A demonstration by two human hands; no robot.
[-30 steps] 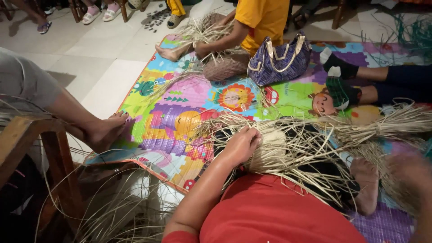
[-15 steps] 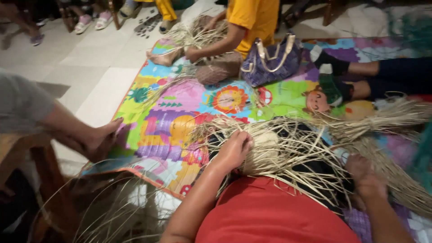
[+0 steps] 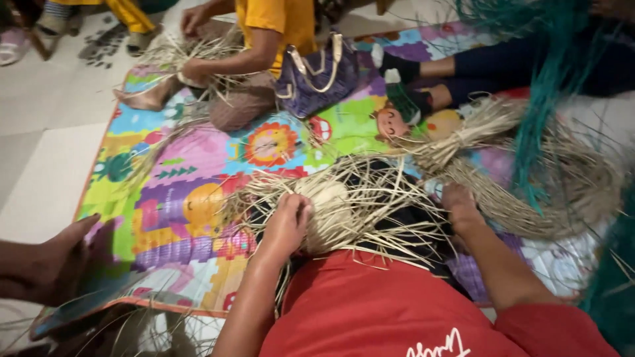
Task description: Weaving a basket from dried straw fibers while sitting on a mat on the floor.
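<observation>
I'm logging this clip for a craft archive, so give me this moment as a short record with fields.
left hand: resting on a rounded woven piece with loose straw strands sticking out
right hand: at a bundle of dry straw
surface: colourful play mat on a tiled floor
nearby: person in a yellow shirt handling straw; purple handbag; teal fibres

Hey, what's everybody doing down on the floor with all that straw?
A person in a red shirt sits on a colourful play mat, left hand gripping a small woven straw piece whose loose strands fan out. Their right hand rests on a tied straw bundle. Opposite, someone in a yellow shirt handles straw too, beside a purple handbag.
</observation>
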